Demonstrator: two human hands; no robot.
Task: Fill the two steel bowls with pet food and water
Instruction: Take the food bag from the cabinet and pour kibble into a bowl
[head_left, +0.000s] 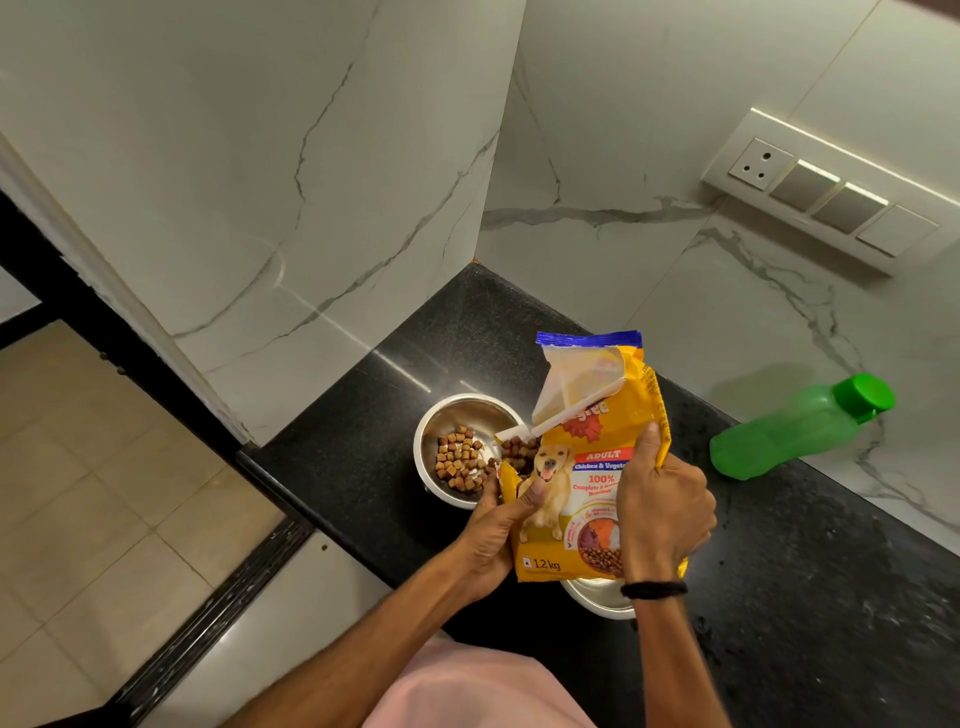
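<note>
Both clamp the tilted bag: the left hand at its open corner steers kibble into the bowl, the right hand steadies its side.

Left hand and right hand both clench, forearms extended.

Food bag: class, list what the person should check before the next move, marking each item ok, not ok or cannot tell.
1. Grip: left hand and right hand both hold the bag: ok.
2. Aim: the bag's opening is over the far bowl: ok.
3. Fill: kibble lies inside that bowl: ok.
4. Space: near bowl is mostly hidden under the bag: cannot tell.
5. Water: bottle lies capped on the counter, contents unclear: cannot tell.
</note>
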